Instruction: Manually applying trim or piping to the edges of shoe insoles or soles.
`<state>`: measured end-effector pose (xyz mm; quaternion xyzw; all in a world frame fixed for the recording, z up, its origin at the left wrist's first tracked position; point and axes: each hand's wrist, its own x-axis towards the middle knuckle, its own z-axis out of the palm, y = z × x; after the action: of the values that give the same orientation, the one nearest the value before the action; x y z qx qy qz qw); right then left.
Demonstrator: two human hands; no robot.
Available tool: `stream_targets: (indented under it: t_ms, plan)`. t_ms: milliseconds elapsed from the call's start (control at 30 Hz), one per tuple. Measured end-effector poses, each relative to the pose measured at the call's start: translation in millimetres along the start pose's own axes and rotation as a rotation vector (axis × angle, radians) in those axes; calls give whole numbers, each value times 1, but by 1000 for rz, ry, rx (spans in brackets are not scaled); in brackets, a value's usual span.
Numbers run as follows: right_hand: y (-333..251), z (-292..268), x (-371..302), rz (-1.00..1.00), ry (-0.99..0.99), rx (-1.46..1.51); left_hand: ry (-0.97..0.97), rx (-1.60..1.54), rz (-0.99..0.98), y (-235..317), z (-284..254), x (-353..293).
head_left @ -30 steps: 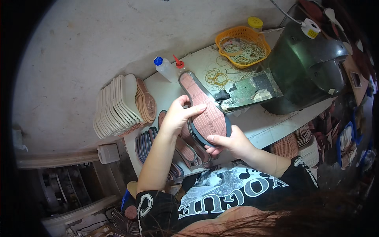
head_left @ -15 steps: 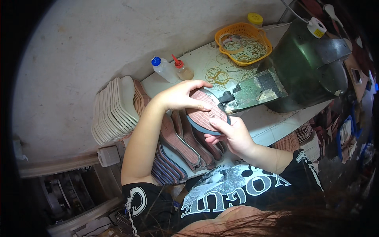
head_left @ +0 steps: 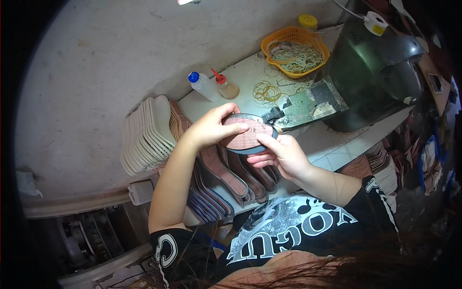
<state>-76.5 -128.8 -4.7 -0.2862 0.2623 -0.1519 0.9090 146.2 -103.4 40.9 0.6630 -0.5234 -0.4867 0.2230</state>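
Between my two hands is a reddish-pink checked shoe insole (head_left: 244, 137) with a dark grey-blue edge. My left hand (head_left: 211, 125) grips its left end, the thumb lying on top. My right hand (head_left: 288, 156) pinches the right side, thumb above and fingers curled below. The far right edge of the insole is at the small black working head (head_left: 274, 114) of a green machine (head_left: 370, 77); whether they touch I cannot tell. Below my hands more pink insoles (head_left: 226, 176) lie in overlapping rows on the white table (head_left: 195, 106).
Cream insoles (head_left: 147, 137) stand stacked at the left by the wall. Behind my hands are a blue-capped bottle (head_left: 204, 86), a red-tipped bottle (head_left: 227, 88), loose rubber bands (head_left: 266, 93) and an orange basket (head_left: 293, 70) of bands. More stacked pieces (head_left: 358, 168) lie at the right.
The insole has turned in my hands and now lies more level across, its edge tilted differently toward the machine head. Both hands keep hold. The whole view has shifted slightly.
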Motion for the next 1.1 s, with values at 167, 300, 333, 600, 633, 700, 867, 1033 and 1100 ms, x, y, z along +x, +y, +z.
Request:
stream_targets:
  t_ms: [167,300,333,600,633,700,867,1033,1100]
  plan:
    - [1,-2,0,-26,2,-44,123,-52,-85,1,16,-17]
    - [1,-7,2,-62,-35,-101,142,144,-180,-12,23,-20]
    - [-1,-7,-1,-47,-48,-120,142,181,-135,-13,27,-19]
    - [12,-18,-25,-217,-1,-464,150,-137,-381,38,63,-39]
    - [14,-25,-25,-217,-3,-461,151,-135,-383,38,65,-41]
    - [12,-34,-28,-293,-16,-646,84,-262,-448,38,69,-43]
    - [3,-31,-21,-352,9,-580,128,-400,-319,21,75,-48]
    - [-3,-36,-11,-256,-82,-489,379,-413,-275,18,89,-43]
    - [-11,-49,-19,-148,-142,-629,423,-435,-238,15,88,-40]
